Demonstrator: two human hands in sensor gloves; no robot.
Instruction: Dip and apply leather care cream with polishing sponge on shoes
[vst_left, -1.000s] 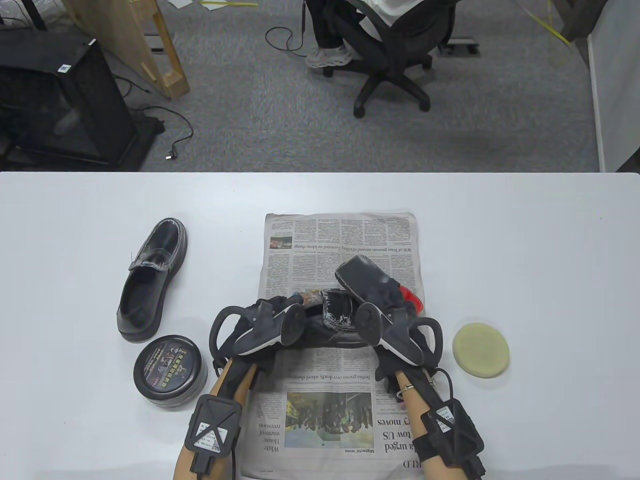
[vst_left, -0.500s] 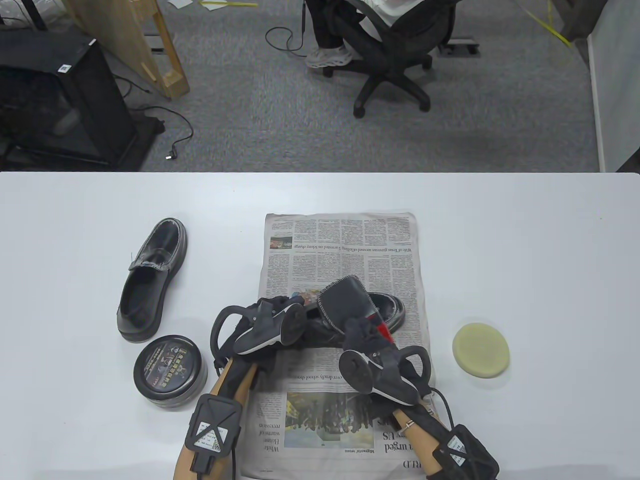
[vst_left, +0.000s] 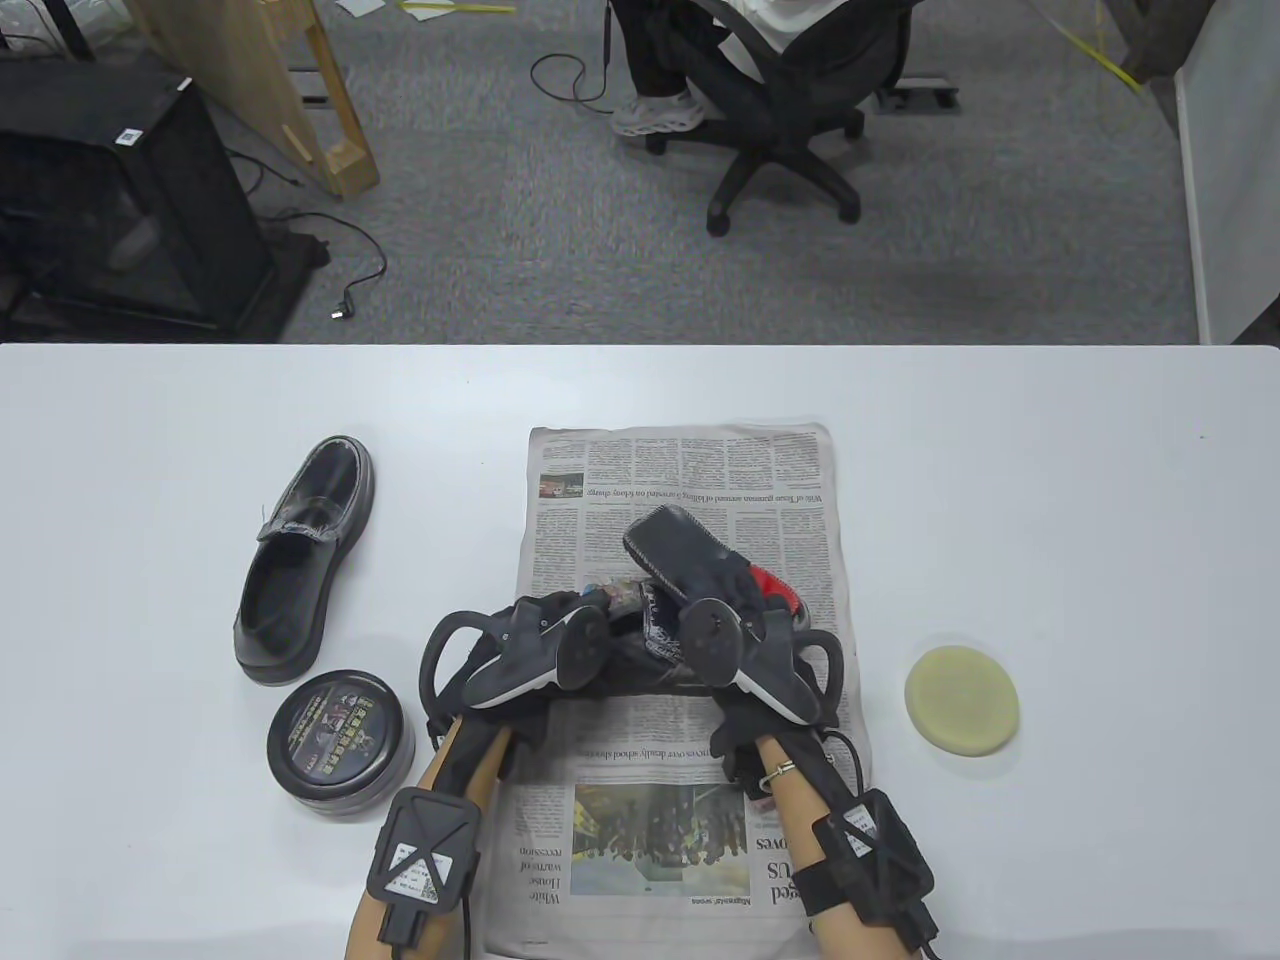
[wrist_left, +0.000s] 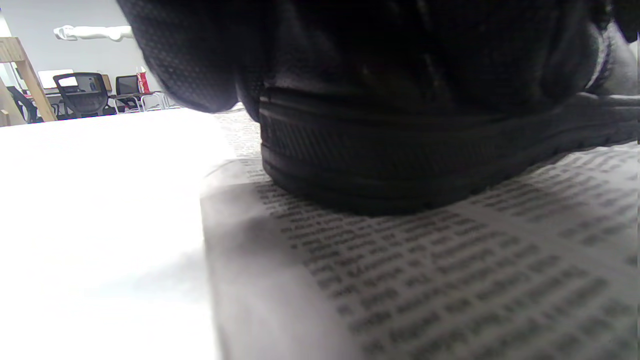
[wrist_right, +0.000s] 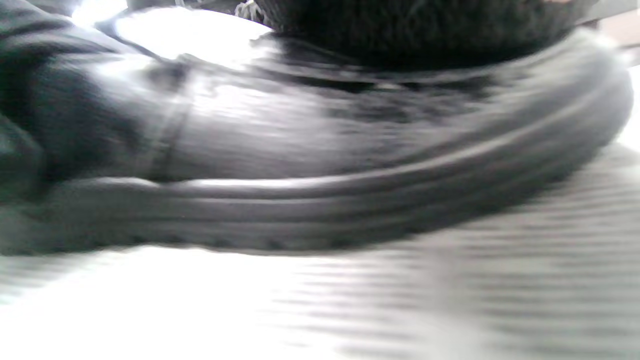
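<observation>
Now the right hand (vst_left: 745, 610) has swept back up over the black leather shoe (vst_left: 650, 650) on the newspaper (vst_left: 680, 480), after being nearer the person half a second ago — it grips a dark, red-backed polishing sponge (vst_left: 675, 550), angled forward-left. Left hand (vst_left: 530, 640) still clasps the heel. Rubbing seems underway; the round cream tin (vst_left: 340, 742) sits closed left of it.

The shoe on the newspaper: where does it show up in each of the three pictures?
Table view: the shoe on the newspaper lies low in the middle, mostly hidden under both hands.
Left wrist view: its ribbed sole fills the upper middle and right, close up.
Right wrist view: its blurred side and sole stretch across the whole width.
Shared landmark: the newspaper under the shoe, printed lines visible in all three.
</observation>
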